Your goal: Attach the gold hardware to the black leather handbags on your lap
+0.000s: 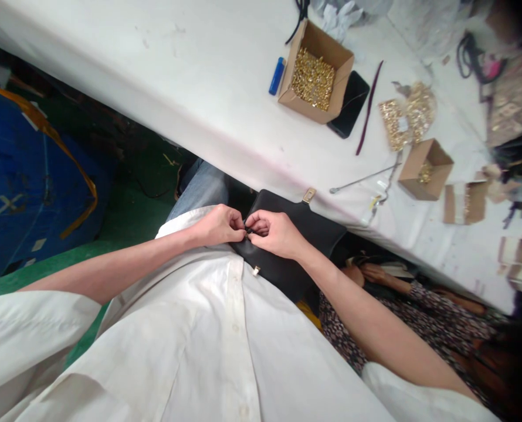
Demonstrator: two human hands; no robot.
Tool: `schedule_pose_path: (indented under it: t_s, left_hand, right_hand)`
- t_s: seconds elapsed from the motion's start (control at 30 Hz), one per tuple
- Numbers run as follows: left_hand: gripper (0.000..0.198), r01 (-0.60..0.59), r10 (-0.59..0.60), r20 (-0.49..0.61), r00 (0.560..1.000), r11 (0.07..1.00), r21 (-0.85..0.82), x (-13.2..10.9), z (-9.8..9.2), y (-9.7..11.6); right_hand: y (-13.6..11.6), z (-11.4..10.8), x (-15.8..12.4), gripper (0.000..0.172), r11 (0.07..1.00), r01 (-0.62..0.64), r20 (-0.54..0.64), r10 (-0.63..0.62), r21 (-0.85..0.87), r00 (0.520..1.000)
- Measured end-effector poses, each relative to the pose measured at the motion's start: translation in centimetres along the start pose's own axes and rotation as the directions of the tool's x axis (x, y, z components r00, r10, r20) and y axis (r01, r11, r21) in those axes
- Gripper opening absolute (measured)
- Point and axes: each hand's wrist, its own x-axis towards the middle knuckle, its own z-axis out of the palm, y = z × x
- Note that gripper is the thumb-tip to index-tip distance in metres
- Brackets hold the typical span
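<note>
A black handbag (282, 272) lies across my lap, its flap opened out against the table edge. A gold clasp plate (309, 195) is on the flap, and a small gold catch (256, 271) sits on the side nearer my shirt. Over the bag's left end, my left hand (221, 225) is closed in a pinch. Facing it, my right hand (278, 234) is pinched too, fingertips almost touching the left ones. Between them shows a small black piece (248, 231), mostly covered by fingers; I cannot tell whether it is joined to the bag.
On the white table (199, 76) are a cardboard box (305, 108) of gold hardware, a blue lighter (277, 76), a black phone (353, 105), a smaller box (419, 173) and bagged gold parts (393, 124). A blue sack (36, 176) stands left. Another person's hand (372, 273) is at right.
</note>
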Motion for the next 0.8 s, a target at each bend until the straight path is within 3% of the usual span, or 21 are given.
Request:
schedule_pose_path:
  t_s: [0.3, 0.8]
  left_hand:
    - [0.007, -0.069, 0.069, 0.001, 0.998, 0.995, 0.072, -0.1, 0.2, 0.6]
    - [0.009, -0.075, 0.078, -0.034, 0.996, 0.993, 0.096, -0.5, 0.8, 1.8]
  right_hand:
    - [-0.8, 0.2, -0.1, 0.023, 0.998, 0.016, -0.004, -0.016, -0.064, 1.000]
    - [-0.7, 1.1, -0.6, 0.024, 0.999, -0.035, -0.092, 0.032, -0.030, 0.995]
